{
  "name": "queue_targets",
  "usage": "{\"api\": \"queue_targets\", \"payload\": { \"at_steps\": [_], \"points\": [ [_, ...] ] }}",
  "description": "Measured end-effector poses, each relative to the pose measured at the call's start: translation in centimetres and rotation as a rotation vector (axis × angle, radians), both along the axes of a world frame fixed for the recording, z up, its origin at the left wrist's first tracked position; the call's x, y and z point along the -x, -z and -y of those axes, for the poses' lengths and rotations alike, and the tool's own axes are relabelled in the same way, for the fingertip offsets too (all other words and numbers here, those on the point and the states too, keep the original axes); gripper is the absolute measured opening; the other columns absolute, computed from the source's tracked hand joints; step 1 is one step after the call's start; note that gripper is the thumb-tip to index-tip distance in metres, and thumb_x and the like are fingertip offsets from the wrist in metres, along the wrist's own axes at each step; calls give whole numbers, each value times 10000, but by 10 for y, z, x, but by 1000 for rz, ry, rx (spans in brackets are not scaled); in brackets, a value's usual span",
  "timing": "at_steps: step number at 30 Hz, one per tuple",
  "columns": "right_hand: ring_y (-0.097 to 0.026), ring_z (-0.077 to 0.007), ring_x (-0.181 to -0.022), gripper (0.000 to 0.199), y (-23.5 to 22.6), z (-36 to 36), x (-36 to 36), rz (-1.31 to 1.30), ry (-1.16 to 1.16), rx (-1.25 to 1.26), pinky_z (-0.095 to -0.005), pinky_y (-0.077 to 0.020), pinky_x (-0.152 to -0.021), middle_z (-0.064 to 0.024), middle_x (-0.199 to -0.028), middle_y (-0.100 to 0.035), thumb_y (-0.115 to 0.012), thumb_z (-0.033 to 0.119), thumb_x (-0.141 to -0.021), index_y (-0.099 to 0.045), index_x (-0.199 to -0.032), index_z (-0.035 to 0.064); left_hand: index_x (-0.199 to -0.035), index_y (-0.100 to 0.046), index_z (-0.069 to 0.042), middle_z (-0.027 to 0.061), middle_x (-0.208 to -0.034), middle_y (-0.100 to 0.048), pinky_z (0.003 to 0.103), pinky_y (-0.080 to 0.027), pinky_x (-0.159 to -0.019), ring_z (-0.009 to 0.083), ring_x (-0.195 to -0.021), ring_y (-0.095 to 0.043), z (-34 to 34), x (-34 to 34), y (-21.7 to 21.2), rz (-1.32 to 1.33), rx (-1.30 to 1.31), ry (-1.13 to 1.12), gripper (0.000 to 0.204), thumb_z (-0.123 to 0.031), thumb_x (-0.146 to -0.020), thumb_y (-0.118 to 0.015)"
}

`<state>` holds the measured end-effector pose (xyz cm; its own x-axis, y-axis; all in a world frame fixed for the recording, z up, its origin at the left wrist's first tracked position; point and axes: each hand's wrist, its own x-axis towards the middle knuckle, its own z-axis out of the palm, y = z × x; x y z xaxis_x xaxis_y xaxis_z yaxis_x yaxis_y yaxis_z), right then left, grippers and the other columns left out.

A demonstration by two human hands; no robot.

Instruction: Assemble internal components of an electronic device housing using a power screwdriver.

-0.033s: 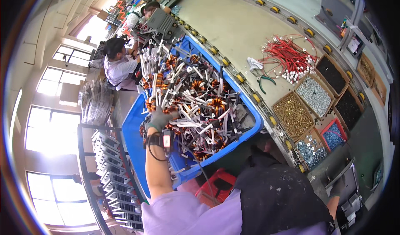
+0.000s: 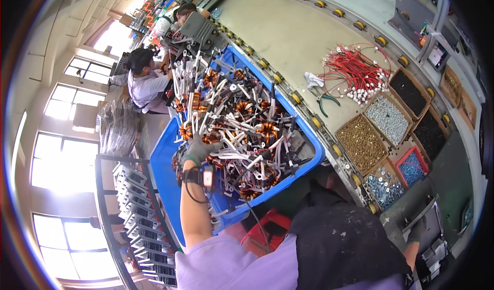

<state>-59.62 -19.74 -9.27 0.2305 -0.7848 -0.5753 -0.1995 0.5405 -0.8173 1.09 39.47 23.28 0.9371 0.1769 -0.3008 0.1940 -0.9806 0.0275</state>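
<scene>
Hardly anything had been moved since the earlier frame, only the gloved left hand (image 2: 199,149) having been shifted slightly at the heap's edge. Its fingers were partly spread over the copper-wound coils (image 2: 267,132) with white leads, piled inside the blue bin (image 2: 165,169); whether one was gripped could not be told. By the grey casing (image 2: 427,215), the right hand (image 2: 418,230) was seen too dimly for its grasp to be judged. Red wires (image 2: 355,67) were heaped on the counter (image 2: 272,27).
</scene>
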Motion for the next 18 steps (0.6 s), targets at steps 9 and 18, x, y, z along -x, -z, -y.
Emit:
{"api": "queue_targets", "payload": {
  "at_steps": [9, 18],
  "points": [
    [-635, -195, -865, 314, -2, -8, 1, 32, 16, 49, -316, -527, -743, -85, -1018, -640, -499, 110, -910, -549, -1206, 19, -1298, -406, -33, 242, -1272, -415, 412, -421, -960, 405, -1112, -519, 31, 24, 6, 411, 189, -226, 892, -259, -546, -830],
    [-535, -105, -881, 376, -81, -33, -17, -196, 12, 215, -253, -446, -778, -28, -1071, -593, -580, 193, -892, -546, -1224, 21, -1170, -390, -21, 103, -976, -558, 344, -493, -744, 244, -869, -552, 75, 54, -76, 990, 637, -13, 670, -129, -683, -837]
  ]
}}
